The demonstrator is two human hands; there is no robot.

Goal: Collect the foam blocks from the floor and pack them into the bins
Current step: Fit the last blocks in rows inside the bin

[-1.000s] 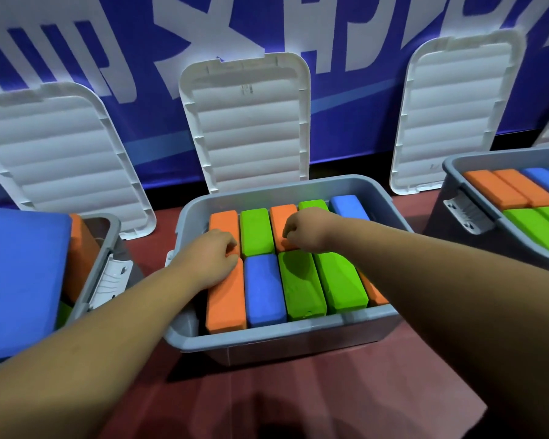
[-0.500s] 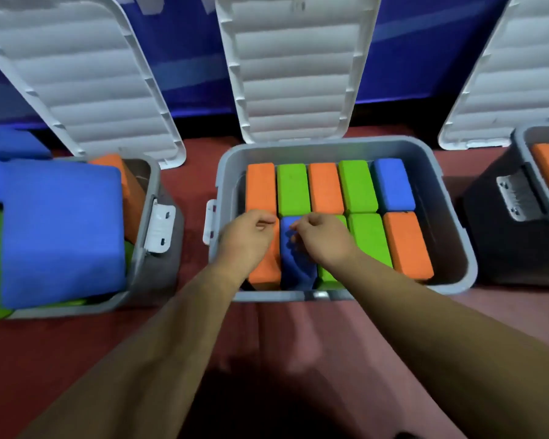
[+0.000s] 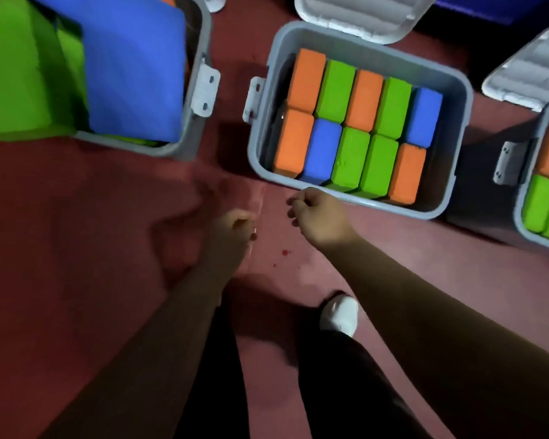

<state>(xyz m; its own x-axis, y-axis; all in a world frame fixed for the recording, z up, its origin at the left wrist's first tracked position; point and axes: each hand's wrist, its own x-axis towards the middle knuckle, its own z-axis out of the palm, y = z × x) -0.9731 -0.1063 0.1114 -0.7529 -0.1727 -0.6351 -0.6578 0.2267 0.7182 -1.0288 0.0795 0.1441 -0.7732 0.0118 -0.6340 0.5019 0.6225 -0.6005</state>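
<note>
The middle grey bin (image 3: 349,198) stands on the red floor, filled with two rows of orange, green and blue foam blocks (image 3: 352,122). My right hand (image 3: 317,217) hovers just outside its near rim, fingers loosely curled, holding nothing. My left hand (image 3: 232,236) is lower and to the left over the floor, blurred, fingers loosely curled and empty. The left bin (image 3: 187,134) holds large blue (image 3: 133,64) and green (image 3: 16,68) foam blocks that stick out above its rim. A third bin (image 3: 526,223) at the right edge holds orange and green blocks.
White lids (image 3: 352,14) stand open behind the bins. White latches (image 3: 205,90) stick out from the bin sides. My dark trouser legs and a white shoe (image 3: 339,312) are below my arms. Red floor (image 3: 76,248) spreads to the left.
Both hands have left the blocks in the middle bin and drawn back over the floor in front of it. The view has tilted down, showing my legs and shoe.
</note>
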